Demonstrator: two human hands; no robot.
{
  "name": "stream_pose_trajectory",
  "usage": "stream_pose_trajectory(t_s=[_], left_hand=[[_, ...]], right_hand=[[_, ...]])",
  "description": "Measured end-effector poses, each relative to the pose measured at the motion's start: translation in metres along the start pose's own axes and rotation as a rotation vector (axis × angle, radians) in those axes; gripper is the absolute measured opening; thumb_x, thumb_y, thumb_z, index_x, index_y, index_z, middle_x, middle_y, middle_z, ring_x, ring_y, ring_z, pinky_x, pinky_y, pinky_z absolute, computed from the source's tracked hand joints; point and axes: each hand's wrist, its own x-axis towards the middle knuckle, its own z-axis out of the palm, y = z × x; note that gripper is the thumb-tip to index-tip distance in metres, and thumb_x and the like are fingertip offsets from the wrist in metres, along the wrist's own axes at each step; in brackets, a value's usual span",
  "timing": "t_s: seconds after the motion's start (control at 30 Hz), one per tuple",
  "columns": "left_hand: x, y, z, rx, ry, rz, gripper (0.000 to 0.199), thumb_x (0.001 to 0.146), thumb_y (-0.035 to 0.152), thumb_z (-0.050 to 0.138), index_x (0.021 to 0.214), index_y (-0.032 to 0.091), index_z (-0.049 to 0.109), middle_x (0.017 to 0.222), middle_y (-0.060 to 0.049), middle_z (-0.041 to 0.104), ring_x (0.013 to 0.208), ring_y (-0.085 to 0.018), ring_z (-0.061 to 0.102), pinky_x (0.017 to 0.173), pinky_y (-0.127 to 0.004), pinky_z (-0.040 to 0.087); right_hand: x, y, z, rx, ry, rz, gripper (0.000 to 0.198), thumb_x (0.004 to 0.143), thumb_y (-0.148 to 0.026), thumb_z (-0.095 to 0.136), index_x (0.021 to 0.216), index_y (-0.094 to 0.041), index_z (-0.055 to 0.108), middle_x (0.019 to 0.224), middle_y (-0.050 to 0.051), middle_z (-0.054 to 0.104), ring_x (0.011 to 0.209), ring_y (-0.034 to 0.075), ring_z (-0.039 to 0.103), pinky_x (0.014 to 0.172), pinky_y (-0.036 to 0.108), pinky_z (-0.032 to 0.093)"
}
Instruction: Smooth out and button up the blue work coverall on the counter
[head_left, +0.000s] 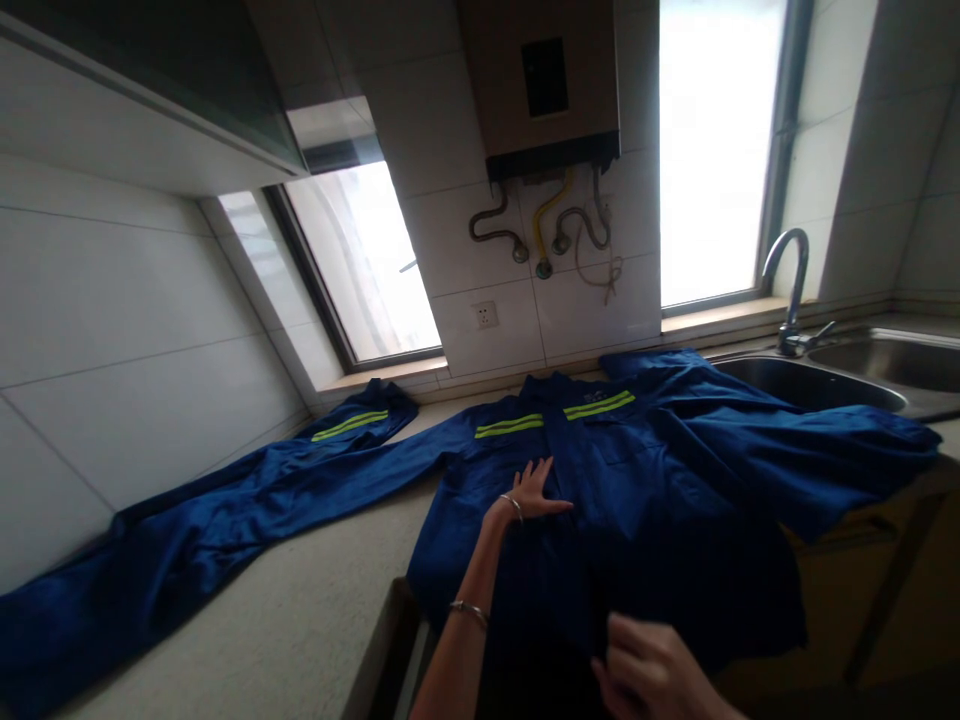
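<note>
A blue work jacket (645, 470) with yellow reflective stripes lies spread front-up on the kitchen counter (300, 620). One sleeve stretches far left along the wall. The other drapes right across the sink edge. My left hand (529, 492) lies flat on the jacket's chest beside the front placket, fingers spread. A thin bracelet sits at that wrist and another farther up the forearm. My right hand (649, 672) is low at the jacket's hem, which hangs over the counter edge; its fingers curl at the dark fabric, and whether they pinch it is unclear.
A steel double sink (862, 375) with a curved tap (791, 290) is at the right. A water heater (544, 85) with hoses hangs on the tiled wall above a socket (486, 315). Windows flank it. A wall cabinet (150, 90) hangs upper left.
</note>
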Motion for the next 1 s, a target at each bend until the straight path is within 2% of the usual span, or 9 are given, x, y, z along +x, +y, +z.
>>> stream_pose_trajectory(t_s=[0.07,0.1,0.17,0.23,0.3,0.37,0.47,0.6,1.0], left_hand=[[0.001,-0.004,0.0,-0.001,0.062,0.004,0.092,0.071,0.07,0.05,0.145,0.026,0.016,0.151,-0.008,0.02,0.139,-0.028,0.012,0.11,-0.045,0.017],[0.004,-0.005,0.001,0.01,0.12,-0.023,0.081,0.077,0.066,0.045,0.143,0.026,0.023,0.149,-0.008,0.026,0.137,-0.027,0.018,0.109,-0.044,0.021],[0.014,-0.006,0.002,0.06,0.264,-0.115,0.058,0.087,0.055,0.036,0.136,0.024,0.039,0.141,-0.009,0.039,0.131,-0.026,0.032,0.104,-0.042,0.03],[0.027,-0.005,0.002,0.135,0.382,-0.21,0.047,0.09,0.045,0.033,0.127,0.023,0.05,0.13,-0.011,0.049,0.121,-0.027,0.042,0.098,-0.042,0.035],[0.038,-0.005,-0.001,0.216,0.449,-0.243,0.043,0.089,0.041,0.035,0.122,0.023,0.054,0.126,-0.011,0.051,0.119,-0.028,0.044,0.097,-0.044,0.036],[0.048,-0.006,-0.003,0.283,0.46,-0.228,0.043,0.088,0.041,0.035,0.125,0.026,0.052,0.135,-0.011,0.044,0.125,-0.03,0.036,0.101,-0.049,0.03],[0.059,-0.011,-0.005,0.302,0.334,-0.207,0.052,0.088,0.047,0.032,0.136,0.031,0.037,0.15,-0.006,0.022,0.135,-0.034,0.017,0.104,-0.059,0.016],[0.069,-0.021,-0.004,0.245,0.177,-0.229,0.06,0.087,0.053,0.022,0.144,0.032,0.02,0.153,-0.005,0.009,0.136,-0.04,0.006,0.099,-0.069,0.011],[0.108,-0.046,-0.004,0.253,0.149,-0.234,0.063,0.087,0.055,0.015,0.145,0.031,0.014,0.153,-0.005,0.007,0.136,-0.041,0.004,0.098,-0.071,0.01]], right_hand=[[0.033,0.015,-0.042,-0.163,0.209,0.115,0.028,0.09,-0.033,0.039,0.073,-0.026,0.061,0.078,0.009,0.058,0.071,0.019,0.055,0.063,0.032,0.044],[0.053,0.026,-0.063,-0.217,0.248,0.143,0.027,0.091,-0.033,0.037,0.085,-0.026,0.063,0.089,0.009,0.06,0.082,0.02,0.056,0.073,0.033,0.045],[0.093,0.055,-0.097,-0.341,0.263,0.186,0.032,0.091,-0.036,0.037,0.111,-0.025,0.059,0.115,0.011,0.055,0.105,0.024,0.052,0.09,0.038,0.042],[0.131,0.09,-0.115,-0.465,0.201,0.32,0.043,0.089,-0.043,0.04,0.127,-0.026,0.051,0.134,0.013,0.042,0.123,0.033,0.038,0.097,0.047,0.034],[0.162,0.124,-0.114,-0.528,0.092,0.451,0.051,0.088,-0.051,0.04,0.134,-0.031,0.044,0.145,0.011,0.029,0.13,0.042,0.024,0.098,0.059,0.025],[0.185,0.15,-0.103,-0.529,-0.019,0.546,0.056,0.086,-0.059,0.036,0.138,-0.036,0.037,0.149,0.009,0.019,0.131,0.047,0.015,0.095,0.067,0.017],[0.204,0.172,-0.082,-0.505,-0.112,0.642,0.065,0.082,-0.071,0.028,0.139,-0.04,0.031,0.151,0.008,0.013,0.131,0.05,0.009,0.092,0.073,0.007],[0.21,0.183,-0.069,-0.51,-0.123,0.671,0.07,0.079,-0.076,0.021,0.139,-0.042,0.029,0.152,0.007,0.01,0.132,0.05,0.004,0.09,0.074,0.001],[0.236,0.2,-0.068,-0.557,-0.192,0.729,0.075,0.078,-0.077,0.015,0.143,-0.039,0.018,0.153,0.006,0.002,0.133,0.047,0.003,0.093,0.07,0.001]])
